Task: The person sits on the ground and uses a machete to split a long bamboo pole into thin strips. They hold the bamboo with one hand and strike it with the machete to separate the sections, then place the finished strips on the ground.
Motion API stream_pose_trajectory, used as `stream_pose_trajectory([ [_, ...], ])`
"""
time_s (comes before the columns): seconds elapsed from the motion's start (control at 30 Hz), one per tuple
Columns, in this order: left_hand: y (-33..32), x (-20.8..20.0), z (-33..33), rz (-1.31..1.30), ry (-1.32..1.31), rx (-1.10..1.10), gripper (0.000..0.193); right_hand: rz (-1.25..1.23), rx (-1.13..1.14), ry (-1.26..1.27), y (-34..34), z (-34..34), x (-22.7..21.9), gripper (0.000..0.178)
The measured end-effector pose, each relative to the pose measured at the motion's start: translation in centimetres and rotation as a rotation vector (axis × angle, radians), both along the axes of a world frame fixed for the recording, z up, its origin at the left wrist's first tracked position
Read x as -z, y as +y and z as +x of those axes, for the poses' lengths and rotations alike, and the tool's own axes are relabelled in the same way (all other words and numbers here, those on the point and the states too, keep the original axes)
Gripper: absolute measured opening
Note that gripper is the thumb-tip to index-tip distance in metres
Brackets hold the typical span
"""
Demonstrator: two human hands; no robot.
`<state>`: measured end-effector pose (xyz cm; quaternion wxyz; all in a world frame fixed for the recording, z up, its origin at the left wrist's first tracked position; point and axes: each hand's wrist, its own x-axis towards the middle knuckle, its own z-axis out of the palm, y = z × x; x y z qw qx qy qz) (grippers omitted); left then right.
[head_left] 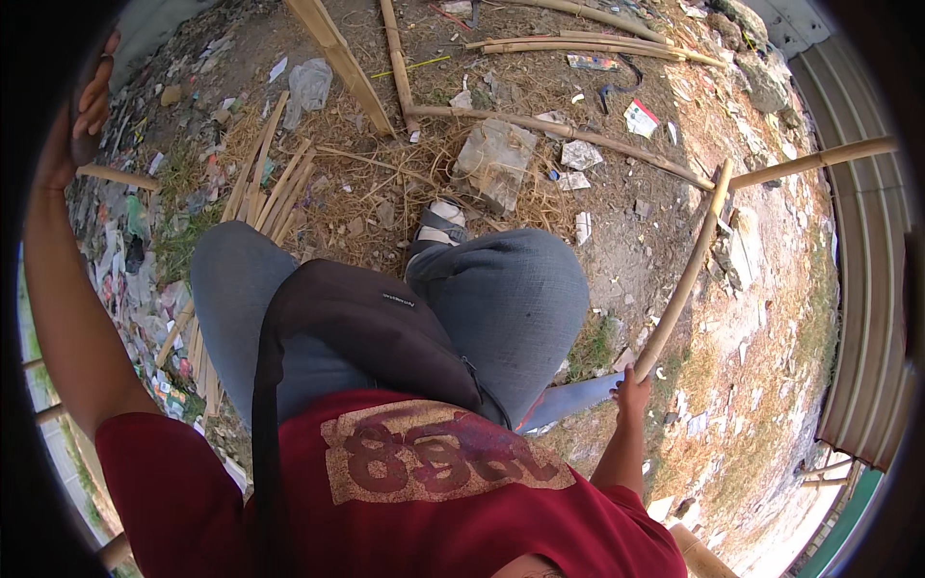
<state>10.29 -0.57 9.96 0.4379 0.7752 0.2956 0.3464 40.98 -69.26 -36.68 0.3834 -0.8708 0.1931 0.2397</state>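
My right hand (631, 388) is closed around the lower end of a long wooden pole (686, 279) at my right side. The pole's far end meets another pole (578, 137) lying across the ground and a third pole (814, 160) running off to the right. At the far left edge my left hand (89, 114) is raised, fingers stretched out. Behind its wrist passes a short stick (125, 177); I see no grip on it. My bent knees in jeans (501, 289) and a black bag (366, 308) fill the middle.
A concrete block (494, 162) sits just ahead of my sandalled foot (441, 223). Split bamboo strips (275, 188) lie by my left knee. An upright plank (342, 67) stands ahead. Corrugated sheeting (862, 250) lines the right. Litter and dry straw cover the ground.
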Motion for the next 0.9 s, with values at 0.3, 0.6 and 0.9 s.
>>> stream_pose_trajectory([
  [0.3,1.4,-1.7,-1.1,-0.123,0.090,0.078,0.052,0.365,0.315,0.417,-2.3,-19.9,-3.2,0.041],
  [0.6,6.9,-2.9,0.1,-0.128,0.113,0.140,0.058,0.327,0.374,0.327,-7.2,-15.3,1.3,0.049],
  [0.9,11.0,-1.7,-0.6,-0.119,0.096,0.249,0.057,0.214,0.322,0.272,7.0,-15.8,-4.9,0.035],
])
